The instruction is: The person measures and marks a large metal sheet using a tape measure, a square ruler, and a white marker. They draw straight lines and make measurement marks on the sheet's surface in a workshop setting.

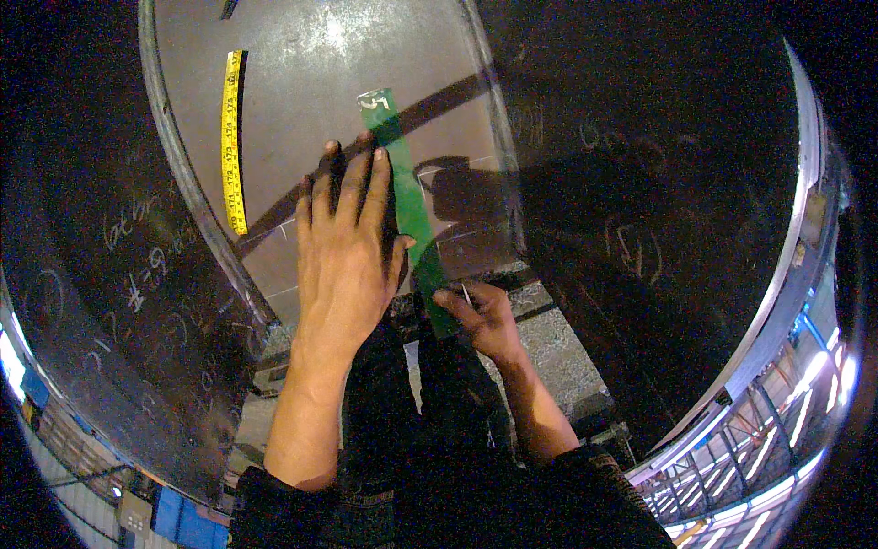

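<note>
A green flat strip [416, 215], like a straightedge, lies lengthwise on the curved metal plate [329, 82]. My left hand [343, 247] rests flat on the plate along the strip's left side, fingers stretched out, with its thumb touching the strip's edge. At the strip's near end is my right hand [485, 318], fingers curled and the thumb against the green edge. A thin white stick [466, 294], probably chalk, pokes up from its grip. Thin white lines mark the plate right of the strip. The lower part of the right hand's grip is partly hidden.
A yellow measuring tape piece [234, 142] lies on the plate to the left. Raised seams [187, 188] border the plate. Dark curved metal walls [631, 183] with chalk scribbles rise on both sides. Beyond the right rim [777, 339] a bright workshop shows.
</note>
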Demonstrator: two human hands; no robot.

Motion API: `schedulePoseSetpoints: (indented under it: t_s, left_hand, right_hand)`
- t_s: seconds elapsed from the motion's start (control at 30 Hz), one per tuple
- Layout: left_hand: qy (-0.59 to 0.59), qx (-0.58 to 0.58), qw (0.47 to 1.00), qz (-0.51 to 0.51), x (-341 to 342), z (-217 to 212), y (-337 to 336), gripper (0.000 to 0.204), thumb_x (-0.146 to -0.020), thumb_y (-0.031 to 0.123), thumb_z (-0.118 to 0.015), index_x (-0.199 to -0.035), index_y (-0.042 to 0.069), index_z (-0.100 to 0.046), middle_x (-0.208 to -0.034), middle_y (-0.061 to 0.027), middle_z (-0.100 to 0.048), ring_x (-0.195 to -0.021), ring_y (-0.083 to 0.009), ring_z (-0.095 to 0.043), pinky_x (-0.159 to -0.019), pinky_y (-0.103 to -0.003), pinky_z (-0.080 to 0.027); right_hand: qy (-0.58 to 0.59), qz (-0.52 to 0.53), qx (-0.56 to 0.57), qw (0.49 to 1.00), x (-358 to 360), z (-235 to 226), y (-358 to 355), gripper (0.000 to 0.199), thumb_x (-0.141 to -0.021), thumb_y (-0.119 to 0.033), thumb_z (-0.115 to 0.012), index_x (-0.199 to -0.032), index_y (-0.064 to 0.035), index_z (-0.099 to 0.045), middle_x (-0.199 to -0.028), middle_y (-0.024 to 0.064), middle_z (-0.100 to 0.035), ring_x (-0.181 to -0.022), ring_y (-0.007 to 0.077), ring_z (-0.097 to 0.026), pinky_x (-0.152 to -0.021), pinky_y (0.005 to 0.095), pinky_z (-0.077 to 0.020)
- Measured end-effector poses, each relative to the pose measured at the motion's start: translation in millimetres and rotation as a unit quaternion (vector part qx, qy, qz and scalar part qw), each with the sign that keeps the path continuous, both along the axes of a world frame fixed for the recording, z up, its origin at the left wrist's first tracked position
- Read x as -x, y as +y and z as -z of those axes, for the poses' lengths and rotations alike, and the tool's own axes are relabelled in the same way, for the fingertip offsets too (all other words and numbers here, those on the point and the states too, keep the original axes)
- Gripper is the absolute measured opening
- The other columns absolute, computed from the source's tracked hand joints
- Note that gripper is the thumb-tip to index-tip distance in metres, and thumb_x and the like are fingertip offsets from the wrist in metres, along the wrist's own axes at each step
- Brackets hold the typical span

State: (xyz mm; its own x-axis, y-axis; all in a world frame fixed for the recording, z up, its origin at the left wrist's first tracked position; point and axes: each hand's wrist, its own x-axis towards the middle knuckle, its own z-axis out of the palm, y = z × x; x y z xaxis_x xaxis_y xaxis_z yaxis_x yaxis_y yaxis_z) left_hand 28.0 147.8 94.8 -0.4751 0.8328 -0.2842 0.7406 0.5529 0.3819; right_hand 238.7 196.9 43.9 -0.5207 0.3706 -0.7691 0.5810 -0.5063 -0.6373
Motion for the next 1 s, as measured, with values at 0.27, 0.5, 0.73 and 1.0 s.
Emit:
schedulePoseSetpoints:
  t_s: [0.27, 0.5, 0.73, 1.0]
  left_hand:
    - [0.001, -0.006, 1.000, 0.001, 0.0, 1.5, -1.2, 0.086, -0.080, 0.019, -0.075, -0.154, 0.008, -0.033, -0.155, -0.0180, -0.037, -0.144, -0.0440, -0.028, -0.117, -0.052, -0.026]
    - [0.008, 0.001, 1.000, 0.006, -1.0, 3.6, -0.3, 0.087, -0.079, 0.019, -0.076, -0.154, 0.007, -0.033, -0.157, -0.0175, -0.033, -0.144, -0.0433, -0.028, -0.117, -0.053, -0.027]
    - [0.004, 0.003, 1.000, 0.003, -1.7, 3.0, 0.6, 0.088, -0.078, 0.017, -0.076, -0.154, 0.008, -0.032, -0.157, -0.0171, -0.033, -0.145, -0.0425, -0.026, -0.117, -0.055, -0.026]
    - [-0.008, -0.009, 1.000, 0.001, -1.0, 4.7, -1.2, 0.089, -0.078, 0.018, -0.076, -0.155, 0.008, -0.031, -0.157, -0.0172, -0.032, -0.145, -0.0433, -0.026, -0.117, -0.055, -0.025]
  right_hand:
    - [-0.025, -0.043, -0.017, 0.999, -1.7, 1.3, 2.8, 0.018, -0.093, -0.015, -0.070, -0.097, 0.0023, -0.071, -0.087, 0.0043, -0.071, -0.079, 0.0092, -0.062, -0.071, 0.0275, -0.0501]
    - [-0.020, 0.025, 0.060, 0.998, -3.4, 3.5, -1.2, 0.020, -0.094, -0.015, -0.070, -0.102, 0.0030, -0.071, -0.091, 0.0043, -0.071, -0.081, 0.0102, -0.063, -0.072, 0.0276, -0.0513]
    - [-0.031, -0.025, 0.020, 0.999, -5.0, 5.8, 0.9, 0.019, -0.093, -0.014, -0.071, -0.100, 0.0034, -0.071, -0.088, 0.0048, -0.071, -0.079, 0.0098, -0.062, -0.071, 0.0273, -0.0508]
    - [-0.023, -0.042, 0.014, 0.999, -6.1, 6.1, 3.5, 0.019, -0.093, -0.015, -0.071, -0.099, 0.0028, -0.072, -0.089, 0.0053, -0.071, -0.080, 0.0097, -0.063, -0.072, 0.0273, -0.0509]
